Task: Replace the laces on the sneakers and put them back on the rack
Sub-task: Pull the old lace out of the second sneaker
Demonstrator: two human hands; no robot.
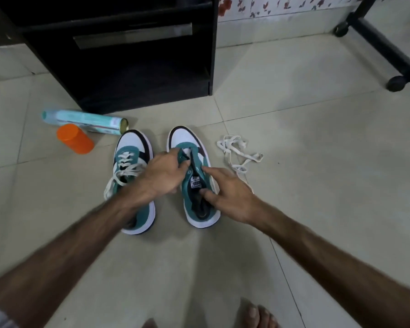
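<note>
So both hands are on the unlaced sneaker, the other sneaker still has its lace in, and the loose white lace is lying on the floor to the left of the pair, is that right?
One detail is off. In the head view the loose white lace lies on the floor to the right of the pair, not the left. The rest holds: left hand and right hand are on the unlaced sneaker, and the other sneaker is laced.

**Where everything's sitting on the floor**

Two sneakers are sitting side by side, left sneaker [134, 181] and right sneaker [194, 176]. A loose lace [238, 152] is lying just right of them. A can [85, 118] and cup [75, 138] are lying far-left, with the rack [128, 55] standing behind.
</note>
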